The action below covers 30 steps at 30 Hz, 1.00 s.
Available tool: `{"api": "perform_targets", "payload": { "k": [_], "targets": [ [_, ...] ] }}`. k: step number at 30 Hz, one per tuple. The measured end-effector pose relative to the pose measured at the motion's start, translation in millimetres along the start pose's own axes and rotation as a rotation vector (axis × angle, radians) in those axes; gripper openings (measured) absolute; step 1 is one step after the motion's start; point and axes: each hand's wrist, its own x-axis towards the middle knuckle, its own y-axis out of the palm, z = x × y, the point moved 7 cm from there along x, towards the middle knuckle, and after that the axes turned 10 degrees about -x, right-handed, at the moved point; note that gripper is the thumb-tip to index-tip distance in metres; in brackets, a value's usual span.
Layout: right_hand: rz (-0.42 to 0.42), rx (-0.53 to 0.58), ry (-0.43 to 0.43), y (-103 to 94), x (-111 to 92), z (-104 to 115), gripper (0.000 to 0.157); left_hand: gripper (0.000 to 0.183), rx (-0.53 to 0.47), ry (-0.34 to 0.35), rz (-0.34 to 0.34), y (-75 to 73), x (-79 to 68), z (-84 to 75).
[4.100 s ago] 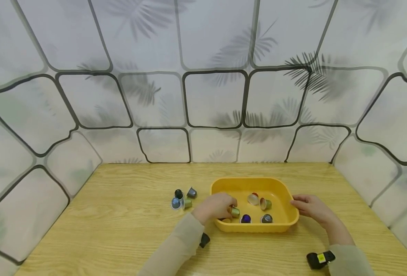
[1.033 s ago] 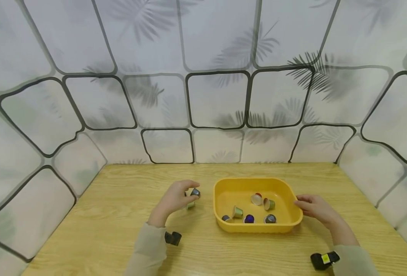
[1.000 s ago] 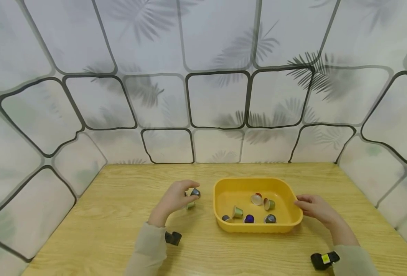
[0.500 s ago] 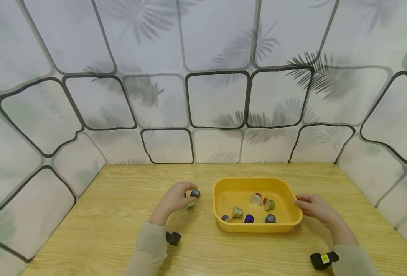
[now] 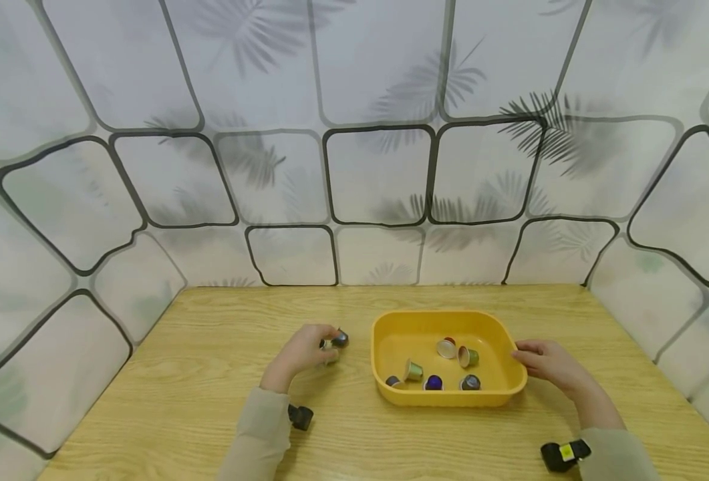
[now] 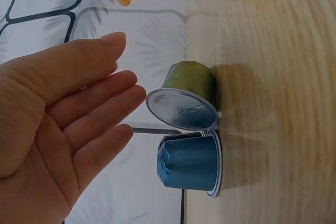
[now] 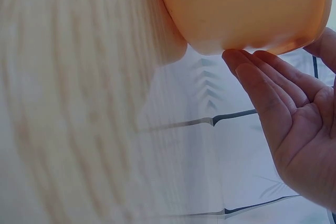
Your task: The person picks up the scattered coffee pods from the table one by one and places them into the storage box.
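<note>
My left hand (image 5: 302, 354) is at a small cluster of coffee capsules left of the yellow tray (image 5: 450, 399). A dark grey capsule (image 5: 341, 339) lies just past its fingertips. In the left wrist view the fingers are spread loosely with nothing between them. Facing them there are a green capsule (image 6: 190, 80), tilted with its foil lid showing, and a blue capsule (image 6: 191, 162); the hand hides much of the cluster in the head view. My right hand (image 5: 549, 364) touches the tray's right end, its fairly straight fingers (image 7: 262, 85) against the outer wall.
Inside the tray lie several capsules: a red one (image 5: 447, 347), a purple one (image 5: 434, 383), a grey one (image 5: 470, 382) and two green ones, one of them a green capsule (image 5: 414, 370) at the left. A patterned cloth (image 5: 378, 174) surrounds the wooden table (image 5: 210, 374).
My left hand has gone from the tray's left end to the loose capsules. In the last half second its fingers sank lower and the dark grey capsule shifted slightly. The right hand stayed at the tray.
</note>
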Motion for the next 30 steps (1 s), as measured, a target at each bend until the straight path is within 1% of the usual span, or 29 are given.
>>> {"api": "perform_targets", "payload": {
  "k": [5, 18, 24, 30],
  "targets": [
    [0.0, 0.004, -0.001, -0.1, 1, -1, 0.053, 0.028, 0.0, -0.014, 0.018, 2.9, -0.5, 3.8],
    [0.005, 0.007, 0.03, 2.4, 0, 0, 0.055, 0.027, 0.064, -0.095, 0.031, 7.0, -5.0, 11.5],
    [0.006, 0.007, 0.033, 2.0, 0, 0, 0.055, 0.028, 0.071, -0.101, 0.051, 9.9, -4.0, 13.8],
    [0.004, 0.002, 0.03, 1.0, 0, 1, 0.055, 0.027, 0.103, -0.088, 0.071, 13.3, -1.4, 15.6]
  ]
}}
